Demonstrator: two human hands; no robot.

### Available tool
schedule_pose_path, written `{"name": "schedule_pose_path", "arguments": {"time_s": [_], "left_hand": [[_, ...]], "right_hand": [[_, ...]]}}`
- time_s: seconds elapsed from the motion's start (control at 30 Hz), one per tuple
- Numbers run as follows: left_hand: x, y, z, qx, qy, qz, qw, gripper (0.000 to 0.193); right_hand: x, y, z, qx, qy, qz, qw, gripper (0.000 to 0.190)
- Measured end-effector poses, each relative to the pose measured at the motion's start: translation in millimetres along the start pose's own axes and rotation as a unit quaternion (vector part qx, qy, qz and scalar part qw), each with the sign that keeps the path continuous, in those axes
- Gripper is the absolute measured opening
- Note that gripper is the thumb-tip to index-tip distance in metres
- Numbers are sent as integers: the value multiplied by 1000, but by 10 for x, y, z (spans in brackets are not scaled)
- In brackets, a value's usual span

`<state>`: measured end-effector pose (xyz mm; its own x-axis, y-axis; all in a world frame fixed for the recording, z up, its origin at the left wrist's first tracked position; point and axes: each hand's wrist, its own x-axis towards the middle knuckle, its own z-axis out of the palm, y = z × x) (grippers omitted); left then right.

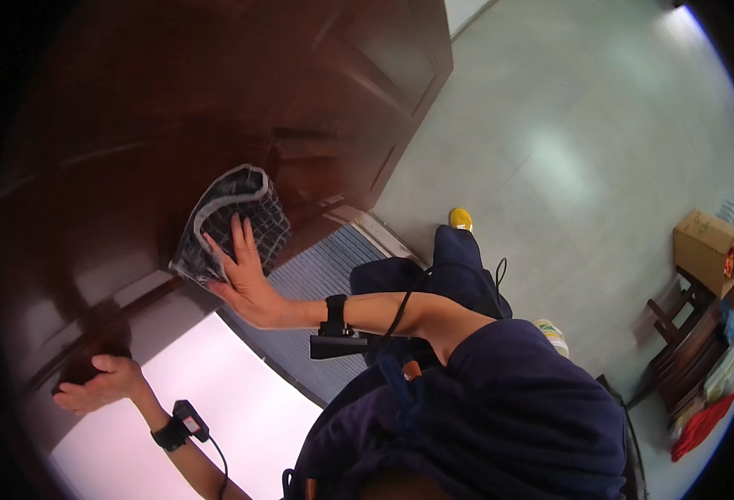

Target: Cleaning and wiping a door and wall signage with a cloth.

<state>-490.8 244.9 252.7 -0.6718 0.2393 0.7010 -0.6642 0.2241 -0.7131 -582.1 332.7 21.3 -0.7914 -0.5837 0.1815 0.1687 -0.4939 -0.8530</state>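
Note:
My right hand (248,284) lies with spread fingers on a dark checked cloth with a pale border (242,219), pressing it against a dark reddish-brown panelled wooden door (186,137). The cloth is partly folded over at its top. Lower left, my left hand (101,384) is at the door's edge, thumb apart from the fingers, beside a dark rounded shape that may be a handle or a reflection. Whether those fingers grip anything is unclear. Each wrist wears a black strap with a small device and a cable.
A grey ribbed mat (323,269) and a threshold strip (392,237) lie below the door. Bright light comes in at lower left. The pale smooth floor (548,125) spreads to the right, where a cardboard box (707,250), dark wooden furniture (685,350) and a red bag (701,428) stand.

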Motion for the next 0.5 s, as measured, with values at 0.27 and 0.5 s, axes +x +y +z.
{"name": "schedule_pose_path", "arguments": {"time_s": [0.27, 0.5], "left_hand": [[16, -76, 0, 14, 5, 12, 1000, 67], [76, 18, -22, -7, 6, 1, 1000, 66]], "right_hand": [[1256, 375, -811, -77, 180, 44, 980, 81], [2503, 609, -2289, -123, 325, 64, 935, 81]]}}
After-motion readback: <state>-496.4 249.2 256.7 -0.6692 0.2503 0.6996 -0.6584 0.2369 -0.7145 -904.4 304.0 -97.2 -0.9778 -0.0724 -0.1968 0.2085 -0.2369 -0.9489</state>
